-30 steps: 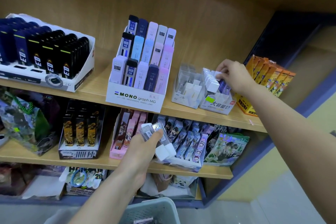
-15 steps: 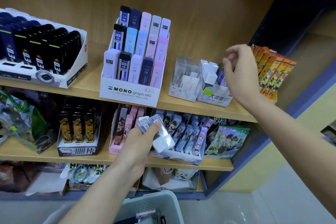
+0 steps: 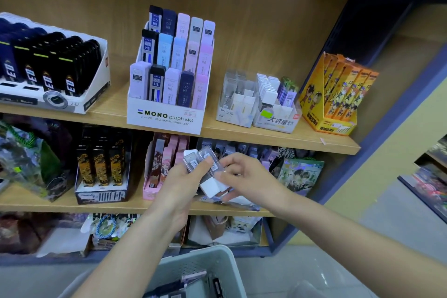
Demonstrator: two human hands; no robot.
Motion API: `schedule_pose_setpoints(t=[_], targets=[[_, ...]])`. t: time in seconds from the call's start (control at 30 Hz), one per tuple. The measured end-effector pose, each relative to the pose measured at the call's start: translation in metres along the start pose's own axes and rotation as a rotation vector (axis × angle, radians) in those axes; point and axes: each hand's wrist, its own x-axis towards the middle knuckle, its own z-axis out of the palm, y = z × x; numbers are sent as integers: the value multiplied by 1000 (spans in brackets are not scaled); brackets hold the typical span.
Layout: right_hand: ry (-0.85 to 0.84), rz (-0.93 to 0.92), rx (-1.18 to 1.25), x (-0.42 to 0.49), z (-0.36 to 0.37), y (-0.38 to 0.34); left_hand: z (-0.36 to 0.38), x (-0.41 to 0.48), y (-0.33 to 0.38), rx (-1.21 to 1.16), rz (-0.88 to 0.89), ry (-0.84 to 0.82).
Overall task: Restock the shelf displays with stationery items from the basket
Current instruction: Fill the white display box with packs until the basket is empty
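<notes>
Stationery packs (image 3: 191,282) in pale basket (image 3: 202,253)

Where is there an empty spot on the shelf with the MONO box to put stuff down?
Bare wood shows between the black pen display and the MONO box, and a narrower strip lies between that box and the clear box. The clear box, white box and orange box sit packed close together.

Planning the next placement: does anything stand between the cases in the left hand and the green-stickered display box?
Nothing visible does. The left hand and right hand hold the cases in open air; the display box stands unblocked above.
</notes>
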Motion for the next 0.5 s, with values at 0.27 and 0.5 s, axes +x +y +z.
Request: schedule_pose_setpoints(t=[0.27, 0.5], targets=[[637, -380, -148, -4, -73, -22, 2, 0, 1, 5, 17, -3], [970, -519, -476, 44, -148, -41, 1, 2, 1, 38, -1, -19]])
